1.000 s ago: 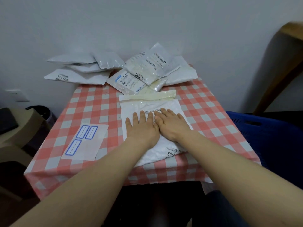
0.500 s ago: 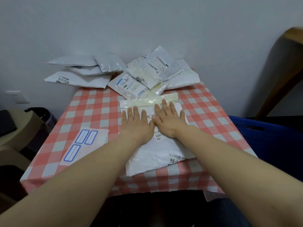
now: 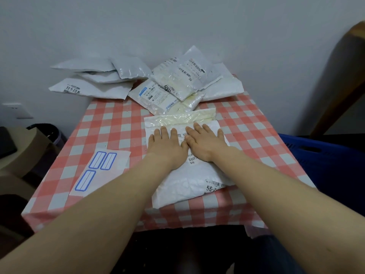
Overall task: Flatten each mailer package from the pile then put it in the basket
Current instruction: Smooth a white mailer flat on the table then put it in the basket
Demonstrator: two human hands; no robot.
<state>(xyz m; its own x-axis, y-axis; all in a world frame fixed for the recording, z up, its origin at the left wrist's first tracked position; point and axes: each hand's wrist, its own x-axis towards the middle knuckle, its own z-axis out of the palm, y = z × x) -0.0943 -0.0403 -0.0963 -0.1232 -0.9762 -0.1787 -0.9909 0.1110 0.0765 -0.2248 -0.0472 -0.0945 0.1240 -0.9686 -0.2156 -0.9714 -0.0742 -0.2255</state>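
A white mailer package [image 3: 187, 180] with barcode labels lies flat on the red-and-white checked table [image 3: 110, 131], its yellowish flap toward the far side. My left hand [image 3: 167, 149] and my right hand [image 3: 205, 145] press palm-down on its upper half, side by side, fingers spread and pointing away from me. Behind it a pile of white and grey mailers [image 3: 169, 84] is stacked at the table's far edge against the wall. A blue plastic basket [image 3: 324, 161] stands to the right of the table, lower than the tabletop.
A white sheet with blue-outlined label boxes [image 3: 98, 171] lies on the table's left part. Several grey mailers [image 3: 90, 80] overhang the far left corner. A beige object [image 3: 17, 155] and a dark bin sit left of the table; a wooden chair back [image 3: 345, 76] rises at right.
Both hands have slid away from me over the mailer, from its middle up toward the flap, staying flat on it.
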